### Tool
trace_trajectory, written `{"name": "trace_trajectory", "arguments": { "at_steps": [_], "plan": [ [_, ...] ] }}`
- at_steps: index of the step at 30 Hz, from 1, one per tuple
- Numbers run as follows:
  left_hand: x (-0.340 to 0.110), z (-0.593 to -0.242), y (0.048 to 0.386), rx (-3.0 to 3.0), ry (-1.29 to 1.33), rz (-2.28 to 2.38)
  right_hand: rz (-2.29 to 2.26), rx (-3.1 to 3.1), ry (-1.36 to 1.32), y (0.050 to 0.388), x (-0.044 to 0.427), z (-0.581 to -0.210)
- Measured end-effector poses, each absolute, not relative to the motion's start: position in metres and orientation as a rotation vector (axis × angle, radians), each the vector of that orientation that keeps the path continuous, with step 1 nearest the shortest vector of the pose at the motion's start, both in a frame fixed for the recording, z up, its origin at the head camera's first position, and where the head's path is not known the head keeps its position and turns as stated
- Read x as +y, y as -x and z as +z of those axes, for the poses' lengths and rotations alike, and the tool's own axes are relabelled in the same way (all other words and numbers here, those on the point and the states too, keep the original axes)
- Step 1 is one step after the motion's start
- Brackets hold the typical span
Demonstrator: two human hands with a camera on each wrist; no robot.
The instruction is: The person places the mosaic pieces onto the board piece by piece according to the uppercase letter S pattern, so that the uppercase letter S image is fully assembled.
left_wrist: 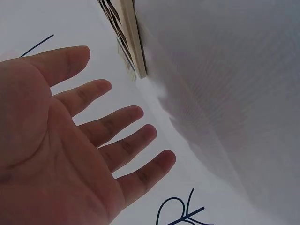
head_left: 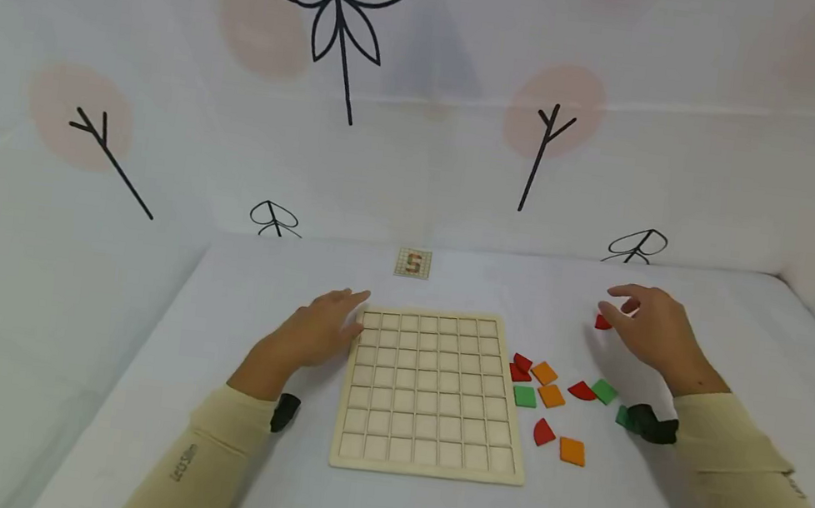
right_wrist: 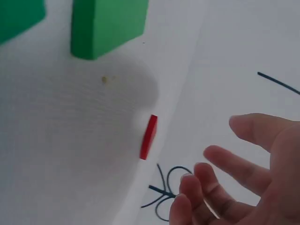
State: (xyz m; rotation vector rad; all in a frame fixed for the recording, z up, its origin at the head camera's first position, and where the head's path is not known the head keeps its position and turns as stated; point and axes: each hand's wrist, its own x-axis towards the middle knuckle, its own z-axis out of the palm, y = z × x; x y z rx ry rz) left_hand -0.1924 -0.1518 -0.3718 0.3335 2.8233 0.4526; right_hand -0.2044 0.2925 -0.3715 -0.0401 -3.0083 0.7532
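Observation:
A pale wooden board with a grid of square recesses lies on the white table. My left hand hovers by its upper left corner, fingers spread and holding nothing. In the left wrist view the palm and fingers show beside the board's edge. Over the far right of the table is my right hand, thumb and fingers apart. Just past its thumb lies a red quarter-round tile. The right wrist view shows this red tile on the table, apart from the loosely bent fingers.
Right of the board lie several loose tiles: orange squares, green squares and red quarter-rounds. A dark green tile lies partly behind the right wrist's black strap. A small pattern card lies behind the board, before a printed cloth backdrop.

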Motion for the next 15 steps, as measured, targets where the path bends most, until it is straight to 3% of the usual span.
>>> {"name": "trace_trajectory", "arguments": {
  "at_steps": [6,15],
  "plan": [
    [-0.149,-0.379,0.191,2.794,-0.298,0.435,0.739,-3.218,0.155,0.210,0.299,-0.381],
    [-0.149,-0.378,0.187,2.804,-0.308,0.374,0.728,-3.319,0.107,0.214,0.304,-0.387]
  ]
}}
